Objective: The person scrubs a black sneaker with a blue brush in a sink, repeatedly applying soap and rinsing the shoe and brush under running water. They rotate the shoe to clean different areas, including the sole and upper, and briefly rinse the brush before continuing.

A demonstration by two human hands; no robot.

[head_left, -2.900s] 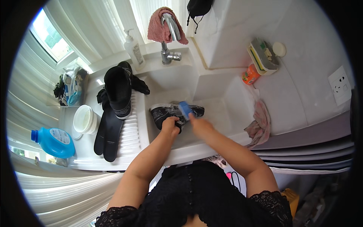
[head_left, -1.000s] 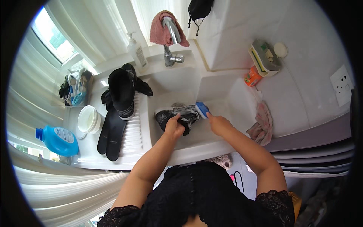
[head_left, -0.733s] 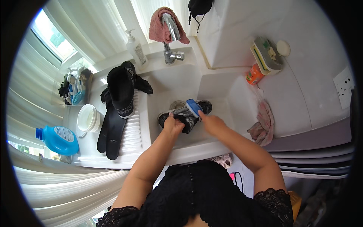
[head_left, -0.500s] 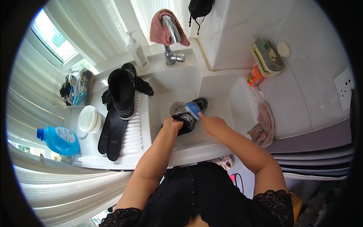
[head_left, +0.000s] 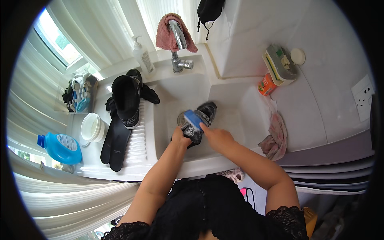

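A black shoe (head_left: 207,113) with white suds on it lies in the white sink (head_left: 240,132), over the drain. My left hand (head_left: 181,138) is closed on the near end of the shoe. In my right hand (head_left: 218,139) is a blue scrubbing brush (head_left: 193,119), its head pressed against the shoe's upper. The brush covers part of the shoe. Some of my left fingers are hidden behind the shoe. Another black shoe (head_left: 126,104) rests on the ribbed drainboard to the left, beside two black insoles (head_left: 118,150).
Behind the sink stand a chrome faucet (head_left: 176,64) draped with a pink cloth (head_left: 166,38) and a white pump bottle (head_left: 143,60). On the left are a blue detergent bottle (head_left: 62,149), a white tub (head_left: 92,127) and a clear box (head_left: 80,94). A stained cloth (head_left: 276,134) hangs at the right rim.
The brush has moved a little left and toward the near end of the shoe, with my right hand following. The shoe has turned slightly. My view has shifted a little.
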